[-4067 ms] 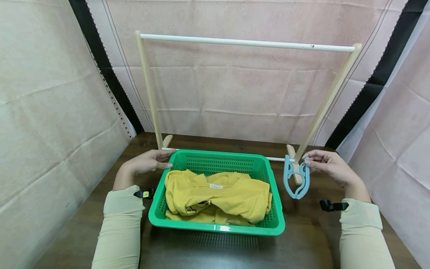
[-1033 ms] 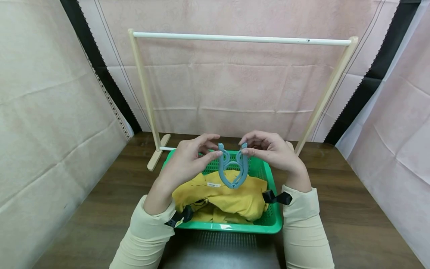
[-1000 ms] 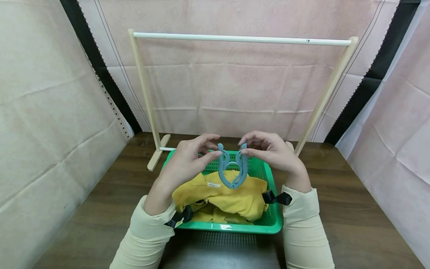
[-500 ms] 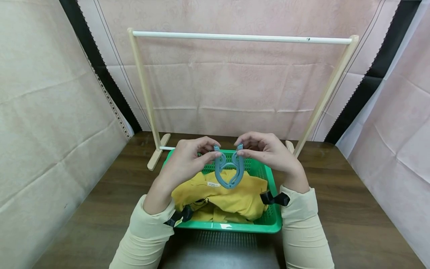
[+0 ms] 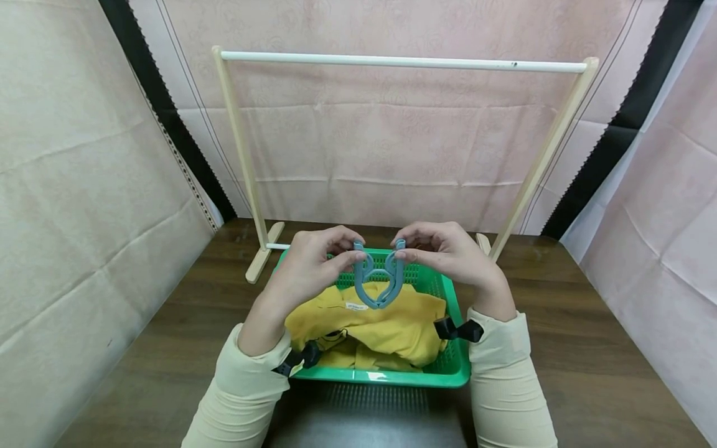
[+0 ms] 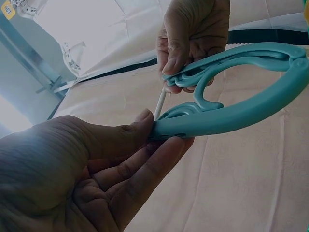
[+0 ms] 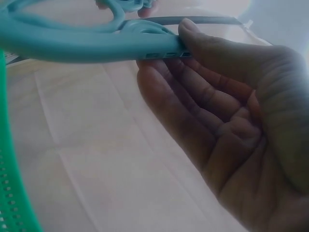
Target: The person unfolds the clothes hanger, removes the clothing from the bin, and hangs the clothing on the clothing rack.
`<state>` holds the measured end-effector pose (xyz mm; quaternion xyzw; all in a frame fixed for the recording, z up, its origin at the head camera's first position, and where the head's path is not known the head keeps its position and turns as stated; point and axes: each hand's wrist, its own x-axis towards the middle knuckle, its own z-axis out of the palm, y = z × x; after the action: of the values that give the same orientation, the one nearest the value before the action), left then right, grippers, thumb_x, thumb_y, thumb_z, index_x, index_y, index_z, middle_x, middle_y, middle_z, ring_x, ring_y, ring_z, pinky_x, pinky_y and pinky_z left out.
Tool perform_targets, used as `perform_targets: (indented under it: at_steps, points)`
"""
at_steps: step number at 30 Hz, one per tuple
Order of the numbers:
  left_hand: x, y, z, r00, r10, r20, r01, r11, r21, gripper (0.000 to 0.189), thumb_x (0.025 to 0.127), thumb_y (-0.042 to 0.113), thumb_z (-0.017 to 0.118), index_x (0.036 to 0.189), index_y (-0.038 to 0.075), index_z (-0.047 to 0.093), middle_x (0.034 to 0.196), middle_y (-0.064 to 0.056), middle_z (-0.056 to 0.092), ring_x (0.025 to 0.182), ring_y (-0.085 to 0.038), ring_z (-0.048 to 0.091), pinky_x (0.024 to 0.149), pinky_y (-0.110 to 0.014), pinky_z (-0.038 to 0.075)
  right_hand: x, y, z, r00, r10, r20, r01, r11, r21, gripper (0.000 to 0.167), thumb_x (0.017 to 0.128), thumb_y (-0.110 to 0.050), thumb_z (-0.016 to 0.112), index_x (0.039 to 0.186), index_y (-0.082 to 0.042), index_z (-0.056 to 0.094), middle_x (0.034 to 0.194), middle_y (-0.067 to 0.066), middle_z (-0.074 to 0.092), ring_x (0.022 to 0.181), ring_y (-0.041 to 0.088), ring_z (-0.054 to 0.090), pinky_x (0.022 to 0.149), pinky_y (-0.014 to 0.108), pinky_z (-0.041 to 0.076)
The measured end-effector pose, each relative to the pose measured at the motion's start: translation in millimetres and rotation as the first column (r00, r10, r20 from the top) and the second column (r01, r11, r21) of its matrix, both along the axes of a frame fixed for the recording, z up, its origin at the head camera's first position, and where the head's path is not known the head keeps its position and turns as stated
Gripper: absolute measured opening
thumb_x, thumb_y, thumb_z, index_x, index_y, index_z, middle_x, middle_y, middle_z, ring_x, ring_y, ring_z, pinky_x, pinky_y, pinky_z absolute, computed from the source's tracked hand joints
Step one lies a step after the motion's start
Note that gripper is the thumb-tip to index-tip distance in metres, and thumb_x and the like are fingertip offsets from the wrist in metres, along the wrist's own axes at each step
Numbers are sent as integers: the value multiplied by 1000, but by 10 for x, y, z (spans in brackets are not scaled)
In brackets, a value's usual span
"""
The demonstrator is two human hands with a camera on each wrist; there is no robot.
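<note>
A light-blue folding clothes hanger (image 5: 359, 281), folded into a narrow loop, is held up over the basket between both hands. My left hand (image 5: 316, 260) pinches the end of one arm between thumb and fingers. The other arm's end is pinched by my right hand (image 5: 448, 256). In the left wrist view, the hanger (image 6: 236, 119) spans from the left thumb across to the right fingers. The right wrist view shows the thumb on top of the hanger (image 7: 96, 48) and fingers below. Beneath lies a folded yellow shirt (image 5: 392, 330) with a white neck label.
The shirt sits in a green plastic basket (image 5: 386, 377) on a dark wooden table (image 5: 560, 361). Behind stands a rack with pale wooden posts (image 5: 242, 143) and a white top rail (image 5: 392, 61). Light cloth walls (image 5: 358, 149) surround the table.
Earlier, the right hand held the hanger at the far right and the left hand was at the basket's rim. Both hands then met over the basket; lately the hanger has shifted slightly left.
</note>
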<state>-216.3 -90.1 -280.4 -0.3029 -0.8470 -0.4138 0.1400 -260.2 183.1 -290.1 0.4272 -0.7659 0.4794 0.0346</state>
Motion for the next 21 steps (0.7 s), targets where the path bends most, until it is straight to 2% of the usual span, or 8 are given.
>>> perform_targets:
  at_steps: [8,14,21]
  points:
    - [-16,-30,8,1000,13,-7,-14,1000,-10,10,95,18,73,105,14,72,84,6,72,73,-10,68,59,-30,55,7,35,26,1000,-11,-6,11,1000,-8,17,94,-5,71,109,-13,71,96,2,73,88,22,70,77,35,59]
    - [-23,-38,9,1000,14,-24,-15,1000,-25,10,94,18,74,104,15,72,85,7,71,76,-6,68,59,-30,54,19,40,34,1000,-15,-1,15,1000,-8,17,94,-5,72,109,-12,71,95,3,73,88,23,70,77,34,59]
    - [-8,-40,12,1000,17,0,-17,1000,-4,10,95,18,72,104,15,72,82,6,72,72,-13,68,57,-31,54,15,47,26,1000,-3,9,3,1000,1,16,95,-4,70,108,-11,71,95,3,72,86,25,69,75,32,58]
